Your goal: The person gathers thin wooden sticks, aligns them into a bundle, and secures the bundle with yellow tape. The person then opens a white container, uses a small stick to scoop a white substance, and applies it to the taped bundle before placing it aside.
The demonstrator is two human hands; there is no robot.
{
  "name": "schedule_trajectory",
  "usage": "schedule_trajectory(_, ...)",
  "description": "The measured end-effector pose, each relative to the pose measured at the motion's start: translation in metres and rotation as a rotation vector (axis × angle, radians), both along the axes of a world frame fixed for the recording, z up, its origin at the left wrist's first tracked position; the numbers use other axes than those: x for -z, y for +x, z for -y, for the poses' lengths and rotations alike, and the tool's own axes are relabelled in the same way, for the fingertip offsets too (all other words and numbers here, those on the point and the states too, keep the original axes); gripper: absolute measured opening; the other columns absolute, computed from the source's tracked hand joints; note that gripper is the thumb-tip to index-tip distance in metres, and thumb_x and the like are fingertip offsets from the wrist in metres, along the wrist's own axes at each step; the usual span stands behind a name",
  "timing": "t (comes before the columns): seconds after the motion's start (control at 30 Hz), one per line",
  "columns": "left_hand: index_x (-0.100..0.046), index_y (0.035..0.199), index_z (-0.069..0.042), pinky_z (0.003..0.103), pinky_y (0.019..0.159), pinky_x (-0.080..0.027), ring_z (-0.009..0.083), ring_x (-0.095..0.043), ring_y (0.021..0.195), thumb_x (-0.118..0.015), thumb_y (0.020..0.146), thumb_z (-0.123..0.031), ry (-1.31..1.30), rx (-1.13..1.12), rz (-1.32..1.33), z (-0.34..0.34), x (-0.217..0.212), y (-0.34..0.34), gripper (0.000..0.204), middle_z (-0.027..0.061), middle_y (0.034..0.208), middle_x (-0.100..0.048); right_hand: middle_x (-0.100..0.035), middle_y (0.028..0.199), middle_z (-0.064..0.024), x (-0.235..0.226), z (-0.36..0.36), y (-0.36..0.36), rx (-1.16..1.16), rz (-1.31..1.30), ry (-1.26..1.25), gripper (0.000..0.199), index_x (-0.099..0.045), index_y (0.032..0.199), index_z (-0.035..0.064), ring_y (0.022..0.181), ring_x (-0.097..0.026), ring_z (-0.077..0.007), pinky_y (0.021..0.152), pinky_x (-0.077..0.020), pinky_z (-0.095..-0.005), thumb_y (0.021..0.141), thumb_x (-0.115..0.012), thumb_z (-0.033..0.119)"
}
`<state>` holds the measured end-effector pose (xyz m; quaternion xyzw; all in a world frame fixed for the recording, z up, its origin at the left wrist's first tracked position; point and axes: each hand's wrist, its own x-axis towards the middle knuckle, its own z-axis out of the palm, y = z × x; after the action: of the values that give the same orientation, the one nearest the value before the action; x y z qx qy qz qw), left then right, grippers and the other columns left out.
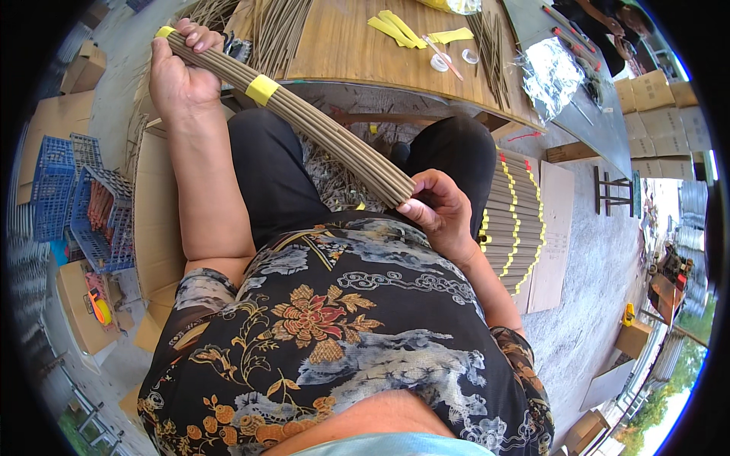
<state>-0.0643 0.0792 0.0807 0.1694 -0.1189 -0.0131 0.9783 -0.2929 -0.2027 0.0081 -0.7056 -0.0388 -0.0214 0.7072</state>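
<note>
At the far left, on the floor, stand two blue plastic crates point(72, 197), one of them holding reddish sticks, with flattened cardboard point(156, 220) lying beside them.

My left hand point(181, 76) is raised in front of the desk's near left corner, fingers curled fully round the upper end of one long bundle of thin brown sticks point(304, 121). The bundle's long axis runs on a diagonal, from that hand at upper left down to my right hand at centre right, passing above my lap and dark trousers. Two yellow tape bands point(261, 89) wrap it: one at the very tip by my left hand's fingers, one a little further down the shaft.

My right hand point(437, 209) is partly closed, thumb and fingertips cupping and pressing the bundle's lower, cut end.

On the wooden desk point(342, 53) beyond, loose sticks lie near the left edge in a heap I cannot count, several yellow tape strips point(403, 30) sit near the middle, and a second loose heap lies toward the right edge beside crinkled clear wrapping point(551, 72).

To my right, on the floor, a stack of finished bundles point(513, 220) lies side by side on cardboard, each with yellow bands; there are too many to count exactly.
</note>
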Motion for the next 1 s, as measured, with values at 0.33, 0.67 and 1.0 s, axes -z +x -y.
schedule_trajectory(0.33,-0.045,0.095,0.006,0.028,0.055,-0.033,0.0162,-0.038,0.063,-0.027,0.095,-0.037,-0.019,-0.081,0.085,-0.013,-0.001,0.003,0.047,0.0086,0.074,-0.041,-0.055,0.089,-0.0051,-0.01,0.011,0.005,-0.033,0.0,-0.091,0.035,-0.055,0.096,-0.0005,0.081,-0.054,-0.013,0.074,-0.0445,-0.0261,0.075,-0.07,0.024)
schedule_trajectory(0.67,-0.044,0.11,0.011,0.029,0.058,-0.039,0.0176,-0.039,0.067,-0.041,0.092,-0.031,-0.03,0.027,0.24,0.016,0.013,0.023,0.045,0.0117,0.084,-0.045,-0.058,0.082,-0.006,-0.038,-0.013,0.1,-0.58,-0.289,-0.003,0.057,-0.048,0.111,-0.003,0.076,-0.055,-0.0127,0.067,-0.0455,-0.0256,0.077,-0.066,0.039)
schedule_trajectory(1.0,-0.051,0.097,0.0,0.029,0.058,-0.046,0.0179,-0.052,0.067,-0.054,0.087,-0.027,0.115,-0.074,-0.123,0.027,0.04,0.047,0.029,0.0091,0.076,-0.054,-0.056,0.08,-0.0029,-0.042,-0.052,0.181,-0.616,-0.233,-0.123,0.035,-0.052,0.101,-0.001,0.07,-0.054,-0.0087,0.064,-0.0462,-0.022,0.087,-0.054,0.031)
